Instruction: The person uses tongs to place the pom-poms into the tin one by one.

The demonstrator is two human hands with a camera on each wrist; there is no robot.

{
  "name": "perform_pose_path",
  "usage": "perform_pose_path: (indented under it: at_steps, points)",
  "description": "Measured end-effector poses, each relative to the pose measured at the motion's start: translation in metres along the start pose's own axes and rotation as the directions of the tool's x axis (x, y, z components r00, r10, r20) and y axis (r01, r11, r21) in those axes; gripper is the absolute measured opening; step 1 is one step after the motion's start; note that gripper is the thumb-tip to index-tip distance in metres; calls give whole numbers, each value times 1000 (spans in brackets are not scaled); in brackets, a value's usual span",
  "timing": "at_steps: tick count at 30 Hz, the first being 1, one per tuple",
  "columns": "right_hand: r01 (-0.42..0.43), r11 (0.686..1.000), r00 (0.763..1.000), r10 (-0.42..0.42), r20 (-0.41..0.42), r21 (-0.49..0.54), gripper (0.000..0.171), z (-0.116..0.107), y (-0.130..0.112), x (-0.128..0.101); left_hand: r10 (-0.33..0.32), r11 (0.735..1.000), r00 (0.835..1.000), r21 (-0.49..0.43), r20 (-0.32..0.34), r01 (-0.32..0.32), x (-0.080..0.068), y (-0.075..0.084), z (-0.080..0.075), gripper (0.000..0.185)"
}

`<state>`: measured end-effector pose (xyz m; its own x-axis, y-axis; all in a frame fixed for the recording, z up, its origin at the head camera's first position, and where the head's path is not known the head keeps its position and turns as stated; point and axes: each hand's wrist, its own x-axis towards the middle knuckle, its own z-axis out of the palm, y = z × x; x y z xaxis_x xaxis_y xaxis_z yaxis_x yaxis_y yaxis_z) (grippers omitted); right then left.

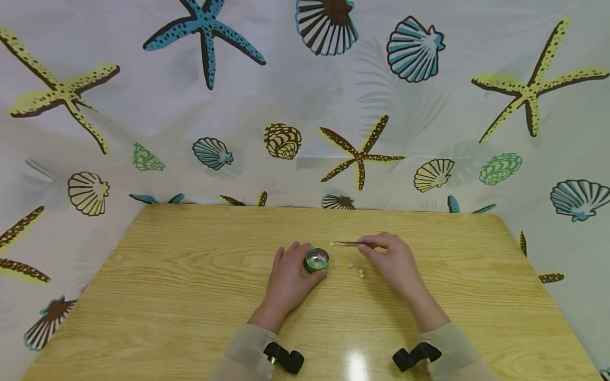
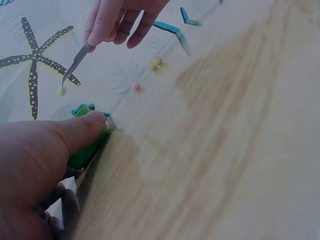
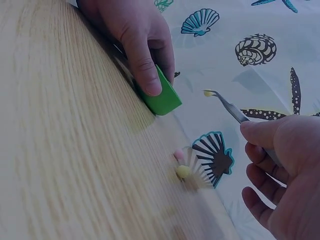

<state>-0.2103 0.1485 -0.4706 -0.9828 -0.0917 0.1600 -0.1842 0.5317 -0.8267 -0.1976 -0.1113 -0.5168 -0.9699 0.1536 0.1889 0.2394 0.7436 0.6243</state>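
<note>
My left hand (image 1: 288, 278) grips a small round green tin (image 3: 166, 97) on the table, with the thumb on its near side and the fingers at the far left. Its inside is shiny, and small pale bits show at the bottom in the head view. Between thumb and fingers my right hand (image 1: 392, 259) pinches a pair of metal tweezers (image 1: 349, 244), tips pointing left. A small yellow bead (image 3: 207, 93) sits at the bent tips, to the right of the tin and above the table. In front of the right hand lie a pink bead (image 1: 350, 265) and several yellow beads (image 1: 361, 273).
The wooden table (image 1: 190, 296) reaches back to a white cloth (image 1: 286, 95) printed with starfish and shells, which also hangs along both sides. Black wrist mounts (image 1: 286, 359) sit on both sleeves.
</note>
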Motion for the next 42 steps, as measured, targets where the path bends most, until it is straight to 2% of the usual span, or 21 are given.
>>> perform_pose_path:
  at_steps: [8,19,42]
  points:
    - [6,1000,1000,-6,26,9,18,9,-3,-1,4,1000,1000,7,2,-4,0,0,0,69]
    - [20,998,1000,-19,24,-61,13,19,-1,-1,3,1000,1000,14,7,-4,0,1,0,70]
    - [45,992,999,-42,31,-115,11,22,3,-1,7,1000,1000,18,3,-7,0,1,0,70]
